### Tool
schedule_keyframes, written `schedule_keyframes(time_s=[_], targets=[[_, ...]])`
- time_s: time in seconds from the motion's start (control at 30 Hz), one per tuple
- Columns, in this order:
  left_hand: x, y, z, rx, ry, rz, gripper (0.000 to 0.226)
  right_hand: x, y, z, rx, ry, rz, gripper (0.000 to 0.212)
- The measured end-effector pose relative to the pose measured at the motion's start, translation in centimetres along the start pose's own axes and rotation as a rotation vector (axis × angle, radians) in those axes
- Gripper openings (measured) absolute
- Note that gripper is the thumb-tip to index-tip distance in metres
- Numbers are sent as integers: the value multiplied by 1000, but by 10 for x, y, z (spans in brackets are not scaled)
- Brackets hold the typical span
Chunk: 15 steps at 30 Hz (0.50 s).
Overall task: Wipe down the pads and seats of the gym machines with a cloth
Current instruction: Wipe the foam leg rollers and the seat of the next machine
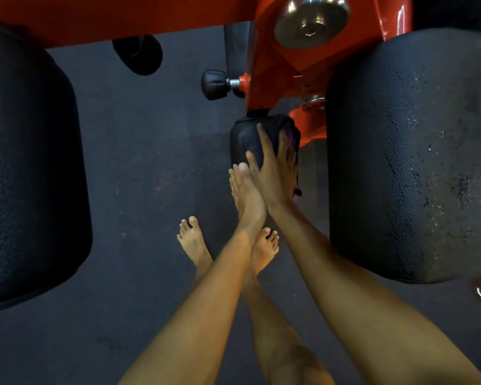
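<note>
A small black roller pad point(243, 140) hangs low on the orange machine frame point(264, 87) at the centre. A dark purple cloth point(291, 136) is draped over the pad's right side. My right hand point(275, 170) lies flat on the pad with spread, straight fingers and presses the cloth against it. My left hand point(246, 193) touches the pad's near end with straight fingers held together. Much of the cloth is hidden under my right hand.
A large black roller pad point(411, 151) fills the right side, and another one point(31, 168) fills the left. A black adjustment knob point(214, 84) sticks out of the frame above the small pad. My bare feet point(193, 241) stand on the dark rubber floor point(139, 162).
</note>
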<state>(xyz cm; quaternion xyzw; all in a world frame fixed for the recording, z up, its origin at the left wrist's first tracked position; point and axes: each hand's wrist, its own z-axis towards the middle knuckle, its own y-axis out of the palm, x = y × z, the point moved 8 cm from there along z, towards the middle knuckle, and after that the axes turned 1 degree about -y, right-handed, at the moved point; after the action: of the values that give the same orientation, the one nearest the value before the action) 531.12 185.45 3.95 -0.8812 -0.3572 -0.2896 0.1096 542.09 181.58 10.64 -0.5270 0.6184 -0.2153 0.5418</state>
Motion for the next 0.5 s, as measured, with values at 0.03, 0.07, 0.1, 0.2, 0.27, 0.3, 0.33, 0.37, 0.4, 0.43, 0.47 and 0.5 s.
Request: schedule_keyframes(time_s=[0.03,0.07,0.1,0.2,0.27,0.3,0.33,0.37,0.4,0.43,0.47,0.5], targets=[[1,0,-4,-5,-15,-6,99,-3,0,3,-9,11,-2,64],[14,1,-16,-4,-28,-9,101,-2,-1,0,-8,5,3,65],[24,-2,-22,4,-37,-45,100,1,0,-8,-2,-21,11,65],[48,-10,-15,14,-84,-142,73,23,7,-57,-3,-104,21,65],[51,-18,4,0,-127,-161,77,39,15,-93,-67,-118,26,67],[52,-21,7,-13,-161,-164,82,45,18,-107,-109,-106,38,69],[50,-21,11,-32,-192,-177,85,49,19,-115,-140,-99,48,70],[44,-19,13,-68,-225,-183,86,50,18,-117,-149,-102,59,70],[43,-17,10,-93,-232,-147,86,48,15,-112,-132,-112,60,69],[43,-13,4,-92,-218,-177,84,44,12,-101,-105,-122,53,66],[39,-8,-2,-96,-230,-215,81,38,10,-85,-72,-123,48,63],[35,-5,-9,-102,-228,-211,78,31,7,-67,-37,-109,49,61]])
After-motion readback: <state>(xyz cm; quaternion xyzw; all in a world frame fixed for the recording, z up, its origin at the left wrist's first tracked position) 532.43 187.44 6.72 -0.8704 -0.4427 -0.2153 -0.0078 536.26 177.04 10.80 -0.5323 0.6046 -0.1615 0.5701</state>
